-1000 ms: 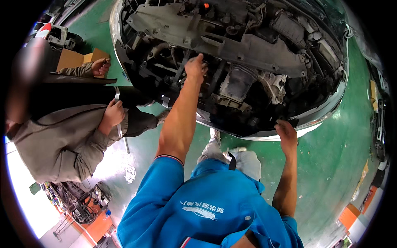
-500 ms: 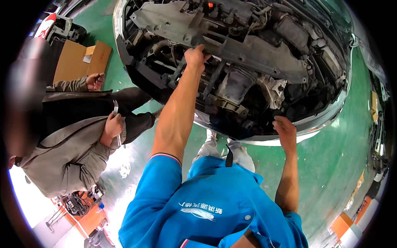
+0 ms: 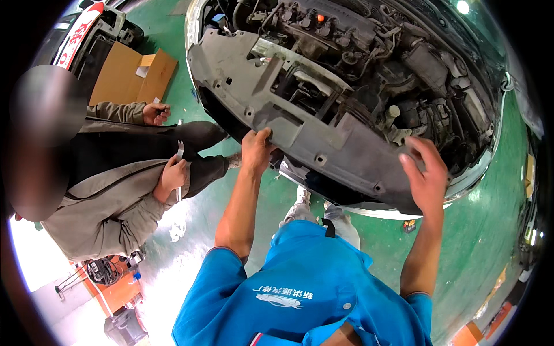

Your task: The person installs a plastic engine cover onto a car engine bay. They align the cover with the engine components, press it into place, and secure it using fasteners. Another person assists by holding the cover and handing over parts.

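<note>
A wide grey plastic radiator cover (image 3: 300, 138) lies across the front of the open engine bay, its near edge toward me. My left hand (image 3: 257, 151) grips that near edge left of centre, fingers wrapped over it. Above the cover's right end is my right hand (image 3: 426, 173), thumb and fingers apart with nothing between them; whether it touches the cover I cannot tell. Beyond the cover is the engine (image 3: 329, 29) with an orange-red cap, hoses and wiring. Under its near edge shows the dark front bumper (image 3: 329, 184).
At my left a person in a grey-brown jacket (image 3: 109, 196) holds a metal hand tool (image 3: 180, 151). Behind them stand an open cardboard box (image 3: 124, 75) and car parts. A small dark item (image 3: 409, 225) lies on the green floor (image 3: 473, 230) by the bumper.
The radiator cover has come toward me in my left hand, baring more of the engine and hiding the front parts. My right hand has risen over the cover's right end.
</note>
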Demonstrator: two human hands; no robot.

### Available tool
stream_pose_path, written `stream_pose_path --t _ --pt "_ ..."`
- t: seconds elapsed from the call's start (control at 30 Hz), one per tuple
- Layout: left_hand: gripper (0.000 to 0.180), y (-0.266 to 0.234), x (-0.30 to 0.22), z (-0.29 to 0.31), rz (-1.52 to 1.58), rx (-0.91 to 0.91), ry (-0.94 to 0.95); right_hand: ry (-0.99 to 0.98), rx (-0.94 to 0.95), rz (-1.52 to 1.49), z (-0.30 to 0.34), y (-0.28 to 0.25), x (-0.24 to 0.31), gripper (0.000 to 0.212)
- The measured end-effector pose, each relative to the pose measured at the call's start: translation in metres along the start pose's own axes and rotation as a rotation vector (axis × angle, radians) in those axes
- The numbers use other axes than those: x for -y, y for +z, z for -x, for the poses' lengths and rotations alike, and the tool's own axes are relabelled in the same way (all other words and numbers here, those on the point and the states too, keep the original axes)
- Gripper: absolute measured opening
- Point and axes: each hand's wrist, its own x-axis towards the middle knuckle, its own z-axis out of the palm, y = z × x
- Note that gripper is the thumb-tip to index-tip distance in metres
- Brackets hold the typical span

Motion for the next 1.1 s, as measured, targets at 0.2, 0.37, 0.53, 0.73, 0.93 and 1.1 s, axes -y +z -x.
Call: stream_pose_path --t 0.2,0.37,0.53,0.73,0.93,1.1 --pt "0.019 -0.032 0.021 -0.003 -0.089 -0.100 -0.015 0.030 0.268 0.232 -0.027 0.065 -0.040 0.046" --pt "0.018 -0.066 0.018 -0.017 -0.160 -0.132 -0.001 0.022 0.469 0.298 -0.035 0.107 -0.051 0.055" --pt "0.019 -0.072 0.012 -0.021 -0.145 -0.153 -0.006 0.092 0.562 0.252 -0.041 0.138 -0.056 0.056" --pt "0.020 -0.060 0.009 -0.033 -0.218 -0.119 -0.061 0.110 0.556 0.330 -0.042 0.165 -0.073 0.057" --pt "0.023 -0.046 0.015 -0.043 -0.182 -0.077 -0.053 0.304 0.612 0.204 -0.057 0.160 -0.072 0.059" --pt "0.028 -0.033 0.008 -0.045 -0.162 -0.029 -0.038 0.205 0.572 0.154 -0.064 0.159 -0.084 0.058"
